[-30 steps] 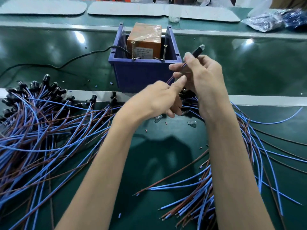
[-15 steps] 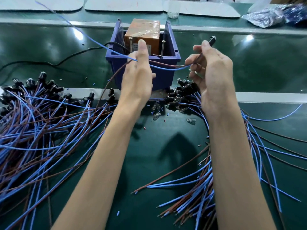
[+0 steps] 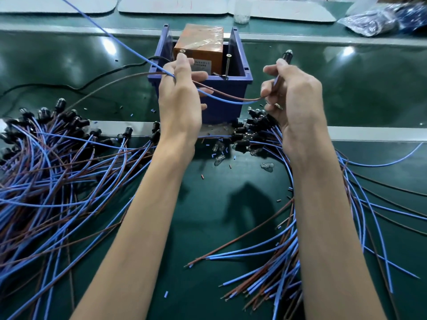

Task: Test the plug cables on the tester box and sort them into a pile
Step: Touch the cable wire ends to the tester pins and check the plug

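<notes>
Gripping plug cable (image 3: 242, 101): right hand (image 3: 298, 100) near plug, left hand (image 3: 180, 98) pinching wires, blue end cropped

Two bare forearms (image 3: 143, 227) reach up side by side from the lower edge, both hands raised at about the same height. The left hand (image 3: 182, 95) shows its back, index finger upright, with the two wires of a plug cable (image 3: 231, 99) passing between its fingers. The right hand (image 3: 293, 95) grips the same cable near its plug end, fingers curled and thumb pressed along it (a ring (image 3: 278, 106) shows on one curled finger).
</notes>
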Demonstrator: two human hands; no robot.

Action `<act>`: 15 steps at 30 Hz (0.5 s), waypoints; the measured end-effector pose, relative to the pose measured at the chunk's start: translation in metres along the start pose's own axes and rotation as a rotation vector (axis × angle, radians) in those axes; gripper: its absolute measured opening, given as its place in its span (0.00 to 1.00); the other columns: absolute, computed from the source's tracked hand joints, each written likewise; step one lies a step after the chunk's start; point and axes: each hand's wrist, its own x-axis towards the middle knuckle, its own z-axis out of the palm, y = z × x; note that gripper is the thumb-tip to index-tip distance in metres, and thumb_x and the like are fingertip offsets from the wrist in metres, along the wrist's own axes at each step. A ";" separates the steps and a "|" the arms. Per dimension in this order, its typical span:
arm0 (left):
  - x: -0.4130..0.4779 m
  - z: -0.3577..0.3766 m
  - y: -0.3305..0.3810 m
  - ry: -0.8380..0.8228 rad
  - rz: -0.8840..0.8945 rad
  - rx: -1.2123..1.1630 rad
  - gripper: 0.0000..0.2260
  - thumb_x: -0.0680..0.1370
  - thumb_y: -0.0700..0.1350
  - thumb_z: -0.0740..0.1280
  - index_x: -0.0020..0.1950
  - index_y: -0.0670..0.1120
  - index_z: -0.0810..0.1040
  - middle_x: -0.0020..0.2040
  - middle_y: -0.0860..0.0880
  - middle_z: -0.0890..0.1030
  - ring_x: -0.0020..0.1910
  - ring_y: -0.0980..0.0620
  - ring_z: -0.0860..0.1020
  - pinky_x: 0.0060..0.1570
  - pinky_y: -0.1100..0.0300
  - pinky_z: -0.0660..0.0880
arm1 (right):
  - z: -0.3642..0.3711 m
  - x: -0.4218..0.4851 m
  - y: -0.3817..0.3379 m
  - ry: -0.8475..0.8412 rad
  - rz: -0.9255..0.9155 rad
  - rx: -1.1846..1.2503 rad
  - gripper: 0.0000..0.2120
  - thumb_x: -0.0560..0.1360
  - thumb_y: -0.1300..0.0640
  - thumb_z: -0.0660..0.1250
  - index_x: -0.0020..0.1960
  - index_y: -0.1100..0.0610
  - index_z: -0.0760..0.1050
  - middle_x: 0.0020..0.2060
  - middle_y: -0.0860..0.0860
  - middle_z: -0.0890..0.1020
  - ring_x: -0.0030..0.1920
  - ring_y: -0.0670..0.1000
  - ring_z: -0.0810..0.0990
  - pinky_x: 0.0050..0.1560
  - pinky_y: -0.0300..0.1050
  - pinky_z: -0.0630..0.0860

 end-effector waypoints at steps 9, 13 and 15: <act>0.007 -0.015 0.004 0.130 -0.055 -0.189 0.14 0.85 0.50 0.49 0.52 0.49 0.72 0.39 0.55 0.81 0.32 0.60 0.79 0.30 0.68 0.71 | -0.004 0.002 0.002 0.048 0.003 0.012 0.11 0.81 0.55 0.58 0.43 0.55 0.75 0.23 0.46 0.77 0.26 0.44 0.69 0.28 0.34 0.67; 0.011 -0.022 0.004 0.183 -0.061 -0.244 0.13 0.85 0.48 0.49 0.53 0.47 0.71 0.38 0.54 0.80 0.30 0.59 0.78 0.32 0.66 0.71 | -0.005 0.004 0.001 0.062 0.021 0.084 0.10 0.82 0.56 0.57 0.45 0.57 0.73 0.25 0.47 0.80 0.26 0.43 0.73 0.29 0.34 0.71; 0.012 -0.023 0.004 0.199 -0.063 -0.267 0.12 0.85 0.47 0.49 0.53 0.47 0.71 0.37 0.54 0.79 0.28 0.59 0.77 0.32 0.66 0.70 | -0.006 0.004 0.001 0.065 0.027 0.109 0.09 0.82 0.57 0.56 0.46 0.57 0.72 0.27 0.48 0.81 0.27 0.43 0.74 0.30 0.35 0.72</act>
